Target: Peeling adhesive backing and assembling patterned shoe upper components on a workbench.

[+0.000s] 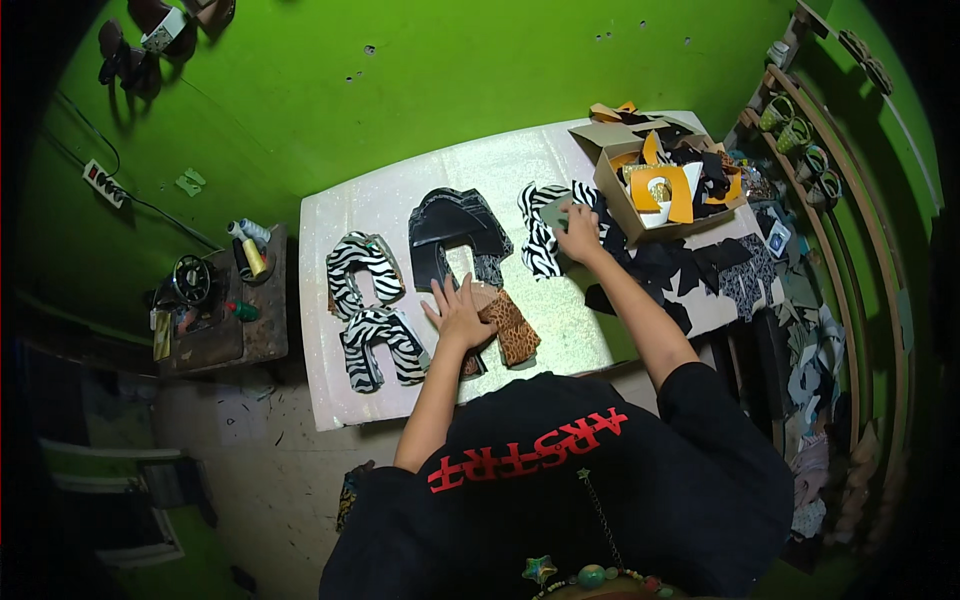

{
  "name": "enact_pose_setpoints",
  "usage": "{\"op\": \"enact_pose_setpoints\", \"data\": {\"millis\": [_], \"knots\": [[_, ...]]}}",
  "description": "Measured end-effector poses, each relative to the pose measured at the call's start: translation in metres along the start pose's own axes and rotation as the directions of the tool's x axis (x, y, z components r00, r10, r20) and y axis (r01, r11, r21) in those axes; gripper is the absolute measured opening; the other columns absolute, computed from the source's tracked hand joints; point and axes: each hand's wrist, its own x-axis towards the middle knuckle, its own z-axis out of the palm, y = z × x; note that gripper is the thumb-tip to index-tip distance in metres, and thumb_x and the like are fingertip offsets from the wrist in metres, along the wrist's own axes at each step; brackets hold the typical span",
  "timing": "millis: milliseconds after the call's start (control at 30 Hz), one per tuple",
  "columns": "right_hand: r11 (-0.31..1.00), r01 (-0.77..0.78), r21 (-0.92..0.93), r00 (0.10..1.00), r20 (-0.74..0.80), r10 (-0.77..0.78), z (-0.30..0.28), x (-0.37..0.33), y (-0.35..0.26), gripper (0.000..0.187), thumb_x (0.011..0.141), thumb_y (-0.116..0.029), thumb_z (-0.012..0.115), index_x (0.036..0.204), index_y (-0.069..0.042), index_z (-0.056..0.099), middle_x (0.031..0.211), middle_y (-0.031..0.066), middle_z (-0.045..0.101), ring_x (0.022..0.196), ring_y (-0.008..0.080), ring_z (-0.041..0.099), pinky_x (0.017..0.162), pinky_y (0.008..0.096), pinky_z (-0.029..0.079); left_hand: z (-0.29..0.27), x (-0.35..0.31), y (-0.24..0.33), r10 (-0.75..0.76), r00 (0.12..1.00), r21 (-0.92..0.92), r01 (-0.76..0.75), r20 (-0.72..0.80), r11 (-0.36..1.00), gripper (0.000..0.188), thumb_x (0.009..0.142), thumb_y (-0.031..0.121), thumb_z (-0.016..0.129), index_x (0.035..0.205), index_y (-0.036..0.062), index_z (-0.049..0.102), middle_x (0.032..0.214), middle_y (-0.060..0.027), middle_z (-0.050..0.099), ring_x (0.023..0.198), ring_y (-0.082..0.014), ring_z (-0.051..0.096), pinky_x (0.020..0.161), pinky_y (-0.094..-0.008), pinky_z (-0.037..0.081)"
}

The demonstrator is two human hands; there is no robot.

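Observation:
On the white table, my left hand point(458, 316) lies with its fingers spread, resting between the black U-shaped cut pieces point(442, 240) and a leopard-print piece point(518, 328). My right hand point(580, 236) is farther off to the right, its fingers closed on the edge of a small grey-green piece point(554, 213). Loose zebra-print pieces point(538, 250) lie beneath and beside that piece. To the left of my left hand are two stacks of zebra-print U-shaped pieces, a far one point(345, 277) and a near one point(360, 362). My palm partly hides the leopard-print pieces.
An open cardboard box point(622, 203) of orange, black and white scraps stands at the table's back right. Black scraps point(700, 265) spread in front of it. A sewing machine point(190, 285) with thread cones point(255, 260) sits on a wooden stand at left. Wooden racks point(830, 200) line the right wall.

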Motion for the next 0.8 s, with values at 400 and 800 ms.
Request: {"op": "enact_pose_setpoints", "data": {"millis": [400, 800], "knots": [[0.984, 0.137, -0.115, 0.968, 0.228, -0.108, 0.002, 0.07, 0.042, 0.022, 0.08, -0.009, 0.049, 0.101, -0.009, 0.057, 0.109, 0.0109, 0.053, 0.103, 0.0323, 0.047, 0.087, 0.0412, 0.04, -0.055, 0.032, 0.073, 0.099, 0.993, 0.079, -0.104, 0.059, 0.991, 0.101, 0.042, 0.031, 0.084, 0.131, 0.0173, 0.037, 0.143, -0.0206, 0.011, 0.132, -0.0407, -0.008, 0.099, -0.0619, -0.005], [0.956, 0.166, -0.242, 0.931, 0.359, -0.071, 0.011, 0.1, 0.054, 0.024, 0.083, -0.016, 0.049, 0.104, -0.005, 0.051, 0.102, 0.0205, 0.05, 0.099, 0.0361, 0.053, 0.081, 0.0431, 0.046, 0.03, 0.114, 0.129, 0.364, 0.92, 0.028, -0.372, 0.144, 0.928, 0.076, 0.07, 0.032, 0.065, 0.132, 0.0047, 0.03, 0.143, -0.0155, 0.017, 0.133, -0.0381, 0.008, 0.102, -0.0564, 0.017]]}}
